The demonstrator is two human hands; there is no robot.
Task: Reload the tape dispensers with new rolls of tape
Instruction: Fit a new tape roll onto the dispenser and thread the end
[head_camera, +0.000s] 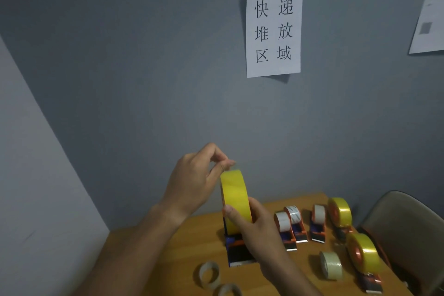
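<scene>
A yellow tape roll [234, 194] sits mounted in a blue and orange dispenser [237, 251] that I hold up above the wooden table [182, 247]. My right hand [254, 226] grips the roll and the dispenser from the near side. My left hand [194, 180] is above the roll, with thumb and forefinger pinched together at the roll's top edge; whether they hold the tape end is unclear. Two empty cardboard cores [209, 274] lie near the table's front.
Several more dispensers stand at the right: white-roll ones [292, 226] and two with yellow rolls [340, 212]. A loose clear roll [331, 265] lies among them. A chair [408, 230] stands at the right edge. A paper sign [274, 29] hangs on the grey wall.
</scene>
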